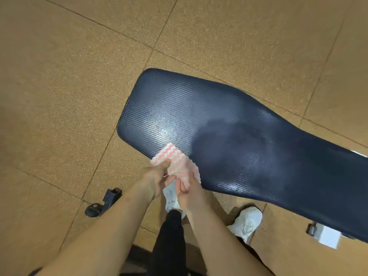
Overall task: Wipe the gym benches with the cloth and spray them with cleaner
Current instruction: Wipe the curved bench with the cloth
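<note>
At the near long edge of the bench [249,116], close to its wide rounded end, sits the pink-and-white cloth [175,159], partly on the pad and partly bunched over the rim. Both hands are clamped on it. The left hand [155,178] pinches its left side with the thumb on top, and the right hand [189,193] grips the near side with fingers curled into the fabric (so neither is free for a sprayer, and no sprayer shows in view).

From the cloth the pad lies away from the body and off to the right. Its long axis runs from the rounded end at upper left down to the lower right, where it passes out of frame. Just beyond the cloth is a glossy patch [165,130], and to the right of that a duller, darker area [229,140].

The next stroke probably pushes forward and then rightward along that axis. The right hand is nearer the long unwiped stretch, the left nearer the rounded end.

Around the bench lies tan tiled floor [69,86], with a white shoe [247,222] near the pad's edge and a black bench foot [99,206] at lower left.
</note>
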Demonstrator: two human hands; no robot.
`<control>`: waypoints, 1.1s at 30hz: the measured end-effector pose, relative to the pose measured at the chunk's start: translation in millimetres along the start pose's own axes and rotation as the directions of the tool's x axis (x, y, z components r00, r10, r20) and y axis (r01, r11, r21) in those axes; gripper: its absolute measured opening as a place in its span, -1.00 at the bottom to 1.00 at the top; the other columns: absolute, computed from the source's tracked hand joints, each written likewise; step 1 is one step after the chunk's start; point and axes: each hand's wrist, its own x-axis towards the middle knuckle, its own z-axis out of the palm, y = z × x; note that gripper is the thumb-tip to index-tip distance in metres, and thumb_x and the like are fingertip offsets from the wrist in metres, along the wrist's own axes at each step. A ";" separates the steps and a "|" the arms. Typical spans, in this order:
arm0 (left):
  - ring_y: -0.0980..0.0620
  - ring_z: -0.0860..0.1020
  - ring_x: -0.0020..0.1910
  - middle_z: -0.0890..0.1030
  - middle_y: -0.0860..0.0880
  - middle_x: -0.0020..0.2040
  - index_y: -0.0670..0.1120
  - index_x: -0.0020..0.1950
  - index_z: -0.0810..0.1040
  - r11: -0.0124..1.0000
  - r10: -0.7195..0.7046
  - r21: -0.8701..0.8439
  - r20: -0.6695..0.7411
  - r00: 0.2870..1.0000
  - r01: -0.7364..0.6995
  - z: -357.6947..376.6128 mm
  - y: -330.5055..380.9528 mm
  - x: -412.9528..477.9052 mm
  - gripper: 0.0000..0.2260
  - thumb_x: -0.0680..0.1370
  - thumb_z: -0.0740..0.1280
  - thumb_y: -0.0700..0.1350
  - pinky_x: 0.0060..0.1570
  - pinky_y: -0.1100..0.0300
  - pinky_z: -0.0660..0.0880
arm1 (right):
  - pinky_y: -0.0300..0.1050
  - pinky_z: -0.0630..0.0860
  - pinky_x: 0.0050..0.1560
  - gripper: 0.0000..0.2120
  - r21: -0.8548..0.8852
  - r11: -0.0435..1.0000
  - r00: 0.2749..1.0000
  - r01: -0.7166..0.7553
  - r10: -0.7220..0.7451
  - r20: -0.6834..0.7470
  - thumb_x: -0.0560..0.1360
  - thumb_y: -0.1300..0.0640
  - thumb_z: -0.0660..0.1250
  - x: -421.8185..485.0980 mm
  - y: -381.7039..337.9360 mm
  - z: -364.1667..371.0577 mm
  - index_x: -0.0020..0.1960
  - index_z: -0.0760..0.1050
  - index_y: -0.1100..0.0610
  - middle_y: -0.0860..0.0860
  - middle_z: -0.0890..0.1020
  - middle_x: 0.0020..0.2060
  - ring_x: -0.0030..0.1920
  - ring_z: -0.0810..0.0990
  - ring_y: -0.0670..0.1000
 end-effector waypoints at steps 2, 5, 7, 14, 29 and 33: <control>-0.11 0.66 -0.18 0.59 -0.15 -0.08 -0.27 0.08 0.61 0.999 -0.032 0.006 0.019 0.999 0.032 11.2 -13.2 -8.2 -0.80 0.55 0.48 -0.16 -0.32 0.14 0.65 | -0.32 0.53 -0.08 -0.91 0.095 0.995 0.999 -0.037 0.035 0.020 0.66 0.18 0.27 -10.1 -18.2 -10.3 -0.01 0.50 0.13 -0.02 0.56 -0.12 -0.08 0.53 -0.14; -0.08 0.64 -0.20 0.59 -0.14 -0.10 -0.24 0.08 0.59 0.998 -0.065 0.013 0.030 0.997 0.064 34.5 -35.7 -19.8 -0.83 0.59 0.42 -0.15 -0.36 0.11 0.67 | -0.31 0.48 0.14 -0.92 0.111 0.983 0.989 -0.144 0.139 0.046 0.61 0.09 0.29 -11.5 -41.3 -31.6 0.00 0.43 -0.08 -0.14 0.55 -0.15 -0.10 0.51 -0.15; -0.06 0.61 -0.22 0.59 -0.13 -0.18 -0.24 0.04 0.57 0.997 -0.074 0.009 0.034 0.997 0.074 52.0 -51.3 -28.8 -0.86 0.62 0.38 -0.15 -0.29 0.13 0.67 | -0.17 0.47 0.26 -0.93 0.263 0.958 0.993 -0.114 0.104 0.050 0.62 0.07 0.30 -9.5 -52.7 -52.7 -0.02 0.52 0.05 -0.02 0.67 -0.22 -0.05 0.56 -0.09; -0.10 0.62 -0.14 0.64 -0.17 -0.04 -0.26 0.25 0.57 0.993 -0.120 0.028 0.068 0.990 0.118 106.1 -97.8 -53.8 -0.74 0.66 0.33 -0.11 -0.39 0.20 0.64 | -0.08 0.58 -0.02 -0.88 0.218 0.974 0.994 -0.056 0.075 -0.080 0.61 0.12 0.36 -13.9 -102.6 -99.8 0.06 0.53 0.18 0.08 0.54 -0.15 -0.19 0.51 0.00; -0.01 0.56 -0.17 0.58 -0.16 -0.14 -0.26 -0.04 0.55 0.990 -0.098 0.105 0.088 0.991 0.089 219.2 -185.7 -92.5 -0.81 0.68 0.27 -0.16 0.00 0.23 0.58 | -0.14 0.57 0.18 -0.80 0.409 0.911 0.996 -0.047 0.075 -0.052 0.57 0.08 0.43 -15.0 -199.6 -187.8 -0.10 0.52 0.19 0.04 0.56 -0.51 -0.49 0.58 -0.09; -0.02 0.59 -0.12 0.60 -0.16 -0.09 -0.26 0.15 0.55 0.985 -0.108 0.147 0.088 0.990 0.094 251.8 -210.5 -98.3 -0.80 0.66 0.32 -0.13 -0.05 0.21 0.62 | -0.21 0.54 0.15 -0.77 0.449 0.893 0.999 0.011 0.010 -0.044 0.64 0.11 0.33 -27.4 -229.9 -214.1 -0.15 0.50 0.19 -0.02 0.53 -0.60 -0.64 0.47 -0.12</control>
